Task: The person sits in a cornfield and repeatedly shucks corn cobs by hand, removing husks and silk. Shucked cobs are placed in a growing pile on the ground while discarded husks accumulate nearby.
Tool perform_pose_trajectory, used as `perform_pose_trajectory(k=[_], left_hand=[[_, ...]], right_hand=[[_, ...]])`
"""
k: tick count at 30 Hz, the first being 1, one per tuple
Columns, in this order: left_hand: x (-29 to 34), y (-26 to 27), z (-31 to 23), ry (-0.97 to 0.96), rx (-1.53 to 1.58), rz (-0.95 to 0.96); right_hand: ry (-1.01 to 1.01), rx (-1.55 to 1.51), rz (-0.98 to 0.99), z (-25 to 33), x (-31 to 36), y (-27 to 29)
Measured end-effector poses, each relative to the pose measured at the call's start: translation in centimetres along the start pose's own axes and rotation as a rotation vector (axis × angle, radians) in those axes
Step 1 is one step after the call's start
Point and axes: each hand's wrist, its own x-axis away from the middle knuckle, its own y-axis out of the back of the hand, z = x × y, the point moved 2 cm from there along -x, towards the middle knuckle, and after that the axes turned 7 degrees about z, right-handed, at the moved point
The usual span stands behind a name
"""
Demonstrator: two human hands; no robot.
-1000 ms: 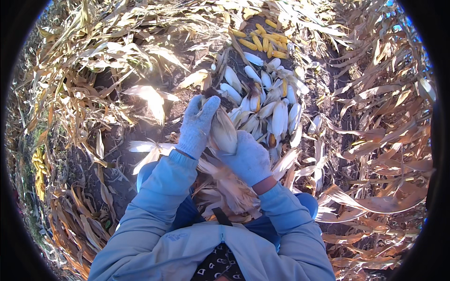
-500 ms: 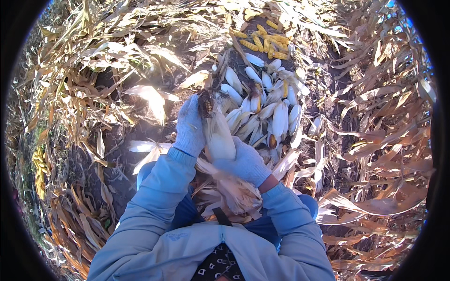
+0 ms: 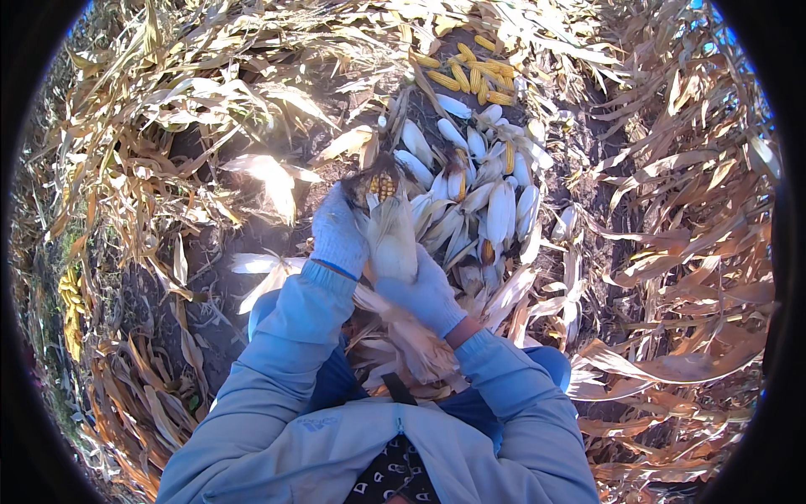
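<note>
Both gloved hands hold one pale-husked corn ear point(image 3: 393, 238) between them: the left hand in a light blue glove point(image 3: 338, 233) is wrapped around its upper side near the tip, where yellow kernels show, and the right hand point(image 3: 426, 294) cups its base. Its long axis points away from the person, toward the pile of unhusked ears point(image 3: 487, 202) just beyond

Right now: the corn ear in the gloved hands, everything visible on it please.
The corn ear stands roughly upright between both hands, mostly wrapped in pale, dry, papery husk. At its top the husk is parted, showing yellow kernels and dark dried silk. The left hand in a light blue glove grips its upper left side; the right hand cups its lower right. Loose husk trails below toward the lap.
</note>
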Motion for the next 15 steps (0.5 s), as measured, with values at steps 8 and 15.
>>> perform_pose_trajectory(k=[8, 15], left_hand=[[2.0, -0.6, -2.4, -0.666, -0.578, -0.010], [6.1, -4.1, 0.9, -0.690, -0.470, 0.231]], right_hand=[[-0.074, 0.202, -0.092, 1.1, -1.4, 1.7], [0.061, -0.047, -0.250, 0.8, -2.6, -0.6]])
